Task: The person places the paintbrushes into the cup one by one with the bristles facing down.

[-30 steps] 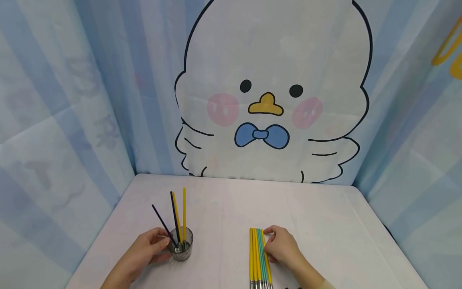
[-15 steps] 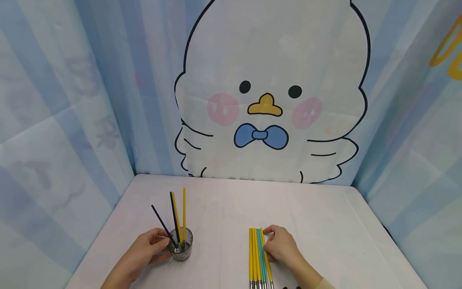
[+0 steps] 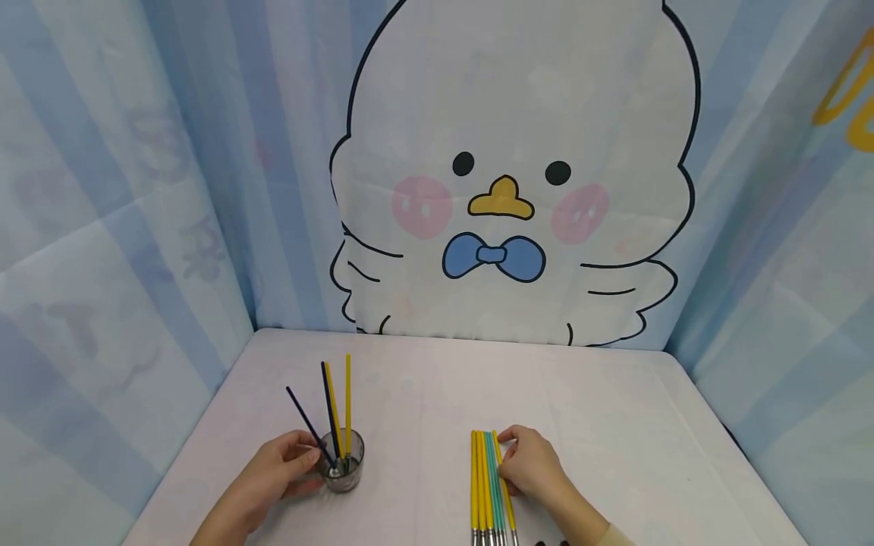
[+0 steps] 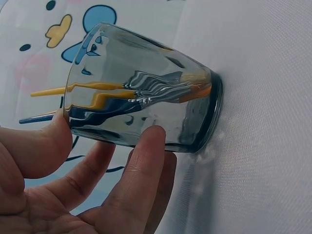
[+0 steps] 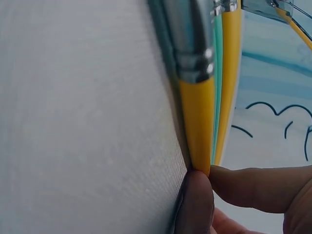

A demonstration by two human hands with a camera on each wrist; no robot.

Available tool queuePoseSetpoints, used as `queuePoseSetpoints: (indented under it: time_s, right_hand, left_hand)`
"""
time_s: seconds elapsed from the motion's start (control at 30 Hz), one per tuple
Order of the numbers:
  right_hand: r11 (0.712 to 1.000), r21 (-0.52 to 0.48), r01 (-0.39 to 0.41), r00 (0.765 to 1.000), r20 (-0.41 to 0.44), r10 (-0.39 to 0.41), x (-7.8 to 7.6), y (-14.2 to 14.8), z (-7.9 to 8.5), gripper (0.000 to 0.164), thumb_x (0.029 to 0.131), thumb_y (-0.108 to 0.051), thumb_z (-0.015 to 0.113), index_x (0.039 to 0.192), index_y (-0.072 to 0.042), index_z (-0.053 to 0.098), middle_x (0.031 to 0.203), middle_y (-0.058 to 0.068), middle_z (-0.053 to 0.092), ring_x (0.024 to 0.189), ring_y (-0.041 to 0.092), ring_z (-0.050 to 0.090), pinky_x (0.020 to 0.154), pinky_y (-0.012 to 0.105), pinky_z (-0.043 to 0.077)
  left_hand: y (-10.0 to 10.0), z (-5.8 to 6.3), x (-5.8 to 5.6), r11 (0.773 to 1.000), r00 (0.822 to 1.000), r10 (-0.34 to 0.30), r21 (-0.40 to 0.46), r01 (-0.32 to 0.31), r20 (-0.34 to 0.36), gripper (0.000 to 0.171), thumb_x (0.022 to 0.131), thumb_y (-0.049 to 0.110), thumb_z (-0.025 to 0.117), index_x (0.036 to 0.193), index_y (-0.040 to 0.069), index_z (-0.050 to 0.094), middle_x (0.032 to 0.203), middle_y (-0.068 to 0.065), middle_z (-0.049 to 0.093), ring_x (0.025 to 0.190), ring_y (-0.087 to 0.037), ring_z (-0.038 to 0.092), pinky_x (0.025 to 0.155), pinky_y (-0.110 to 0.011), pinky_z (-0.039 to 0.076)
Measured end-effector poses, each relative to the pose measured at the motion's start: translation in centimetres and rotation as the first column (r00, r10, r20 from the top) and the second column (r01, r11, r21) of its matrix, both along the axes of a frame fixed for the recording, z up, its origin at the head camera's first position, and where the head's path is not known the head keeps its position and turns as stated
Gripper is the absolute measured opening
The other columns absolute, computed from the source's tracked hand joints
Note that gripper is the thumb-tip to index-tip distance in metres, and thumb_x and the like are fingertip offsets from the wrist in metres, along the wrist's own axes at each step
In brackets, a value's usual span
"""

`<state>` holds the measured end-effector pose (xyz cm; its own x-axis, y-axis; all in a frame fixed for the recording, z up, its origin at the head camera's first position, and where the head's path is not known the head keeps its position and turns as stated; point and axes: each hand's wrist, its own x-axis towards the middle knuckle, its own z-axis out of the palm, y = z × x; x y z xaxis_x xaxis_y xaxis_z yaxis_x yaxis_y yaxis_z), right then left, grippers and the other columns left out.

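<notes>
My left hand point(image 3: 273, 466) holds the side of a smoky drinking glass point(image 3: 353, 476) standing upright on the table. In the left wrist view, the thumb is at the rim of the glass point(image 4: 170, 122) and the fingers lie against its side. Inside it, two yellow paintbrushes point(image 3: 349, 402) and two dark blue paintbrushes point(image 3: 303, 413) stand bristles down. My right hand point(image 3: 536, 462) pinches the handle of a yellow paintbrush point(image 5: 197, 122) at the right end of a row of yellow and turquoise paintbrushes point(image 3: 485, 485). Their bristles are cut off by the lower frame edge.
A white cloth covers the table point(image 3: 416, 394). Blue striped curtains point(image 3: 102, 227) enclose the back and sides, with a white cartoon bird point(image 3: 512, 91) behind. Small dark tips point(image 3: 541, 543) show at the bottom edge, too little visible to identify.
The lower end of the pinched yellow paintbrush has moved slightly right, away from the row. The left hand and the glass stay still.
</notes>
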<state>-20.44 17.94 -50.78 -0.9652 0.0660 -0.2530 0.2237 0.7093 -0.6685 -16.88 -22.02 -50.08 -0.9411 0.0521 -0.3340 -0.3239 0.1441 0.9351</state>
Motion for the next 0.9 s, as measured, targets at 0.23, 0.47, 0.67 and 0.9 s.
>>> queuePoseSetpoints:
  time_s: [0.23, 0.47, 0.67, 0.9]
  right_hand:
    - [0.999, 0.031, -0.029, 0.999, -0.012, 0.029, -0.02, -0.17, -0.05, 0.046, 0.078, 0.005, 0.081, 0.122, -0.002, 0.069, 0.074, 0.005, 0.06, 0.049, 0.013, 0.06, 0.045, 0.019, 0.052]
    - [0.999, 0.044, -0.024, 0.999, -0.023, 0.025, 0.07, -0.13, 0.33, 0.045, 0.076, 0.006, 0.073, 0.12, -0.003, 0.07, 0.076, 0.006, 0.06, 0.05, 0.014, 0.059, 0.044, 0.018, 0.049]
    - [1.0, -0.013, 0.027, 0.999, 0.022, -0.027, -0.04, -0.06, 0.52, 0.047, 0.077, 0.006, 0.072, 0.123, -0.004, 0.07, 0.078, 0.007, 0.06, 0.05, 0.014, 0.055, 0.045, 0.018, 0.048]
    - [0.99, -0.131, 0.056, 0.998, 0.016, -0.054, -0.17, 0.31, 0.32, 0.053, 0.077, 0.008, 0.071, 0.129, -0.003, 0.068, 0.083, 0.007, 0.061, 0.053, 0.015, 0.056, 0.046, 0.02, 0.052]
  left_hand:
    - [-0.03, -0.2, -0.01, 1.0, 1.0, 0.016, -0.012, -0.015, 0.004, 0.027, 0.109, 0.003, 0.059, 0.13, -0.012, 0.056, 0.117, -0.019, 0.069, 0.101, -0.02, 0.072, 0.09, -0.046, 0.07]
    - [-0.17, -0.27, -0.11, 1.0, 1.0, -0.007, -0.002, 0.007, -0.005, 0.029, 0.109, 0.006, 0.061, 0.131, -0.012, 0.055, 0.117, -0.018, 0.07, 0.101, -0.021, 0.073, 0.09, -0.045, 0.07]
    - [-0.38, -0.24, -0.02, 0.999, 0.999, -0.036, 0.011, 0.036, -0.017, 0.03, 0.109, 0.007, 0.061, 0.13, -0.013, 0.055, 0.116, -0.016, 0.07, 0.101, -0.02, 0.073, 0.09, -0.044, 0.07]
    - [-0.07, -0.28, -0.16, 1.0, 1.0, 0.003, 0.001, -0.003, -0.002, 0.028, 0.109, 0.005, 0.061, 0.13, -0.012, 0.056, 0.116, -0.018, 0.07, 0.101, -0.021, 0.073, 0.09, -0.046, 0.07]
